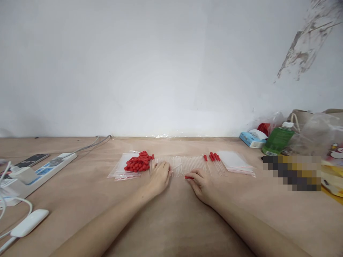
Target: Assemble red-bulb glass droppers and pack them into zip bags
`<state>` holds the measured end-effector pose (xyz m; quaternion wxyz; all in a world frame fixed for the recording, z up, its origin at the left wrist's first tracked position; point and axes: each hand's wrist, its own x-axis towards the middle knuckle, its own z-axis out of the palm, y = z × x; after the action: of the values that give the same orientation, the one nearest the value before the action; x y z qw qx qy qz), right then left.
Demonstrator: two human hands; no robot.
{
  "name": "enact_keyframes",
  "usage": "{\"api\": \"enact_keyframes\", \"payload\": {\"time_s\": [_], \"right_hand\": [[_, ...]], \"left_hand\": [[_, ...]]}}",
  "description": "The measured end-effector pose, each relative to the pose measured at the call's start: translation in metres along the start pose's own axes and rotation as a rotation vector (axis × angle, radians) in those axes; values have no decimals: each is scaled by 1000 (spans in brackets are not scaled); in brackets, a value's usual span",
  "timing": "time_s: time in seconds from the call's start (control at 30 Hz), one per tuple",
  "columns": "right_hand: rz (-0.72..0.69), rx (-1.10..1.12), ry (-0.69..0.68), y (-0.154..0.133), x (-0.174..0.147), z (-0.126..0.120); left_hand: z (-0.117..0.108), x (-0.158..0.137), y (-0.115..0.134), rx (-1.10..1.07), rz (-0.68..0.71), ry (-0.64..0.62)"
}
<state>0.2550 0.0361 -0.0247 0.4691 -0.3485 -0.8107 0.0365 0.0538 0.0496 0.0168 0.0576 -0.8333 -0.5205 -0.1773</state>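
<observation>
A row of clear glass dropper tubes (184,165) lies side by side on the table in front of me. My left hand (160,176) rests at the left end of the row, its fingers curled together; what they hold, if anything, is hidden. Just below the row's right part, my right hand (199,184) pinches a red rubber bulb (189,177), which points left. Beside my left hand, a heap of red rubber bulbs (137,162) sits on clear plastic bags (118,167). Several droppers (214,157) with red bulbs fitted lie right of the row.
More plastic bags (235,162) lie flat at the right. Beyond them stand a blue tissue pack (250,140) and a green bottle (278,139). A white power strip (50,170), cables and a phone (32,160) occupy the left. The wall (171,71) closes off the back.
</observation>
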Motion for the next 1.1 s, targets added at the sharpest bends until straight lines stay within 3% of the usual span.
{"api": "enact_keyframes", "payload": {"time_s": [0.07, 0.17, 0.33, 0.57, 0.83, 1.1], "right_hand": [[57, 18, -40, -3, 2, -3], [145, 20, -95, -9, 3, -7], [101, -6, -112, -8, 3, -7], [32, 83, -205, -7, 4, -9], [121, 196, -204, -1, -2, 3], [57, 169, -195, -3, -1, 5]], "left_hand": [[8, -17, -11, -43, 149, 56], [21, -31, -23, -75, 264, 172], [31, -33, -25, -85, 384, 302], [31, -33, -23, -127, 330, 308], [35, -33, -26, -119, 413, 337], [32, -33, -23, -154, 377, 170]]}}
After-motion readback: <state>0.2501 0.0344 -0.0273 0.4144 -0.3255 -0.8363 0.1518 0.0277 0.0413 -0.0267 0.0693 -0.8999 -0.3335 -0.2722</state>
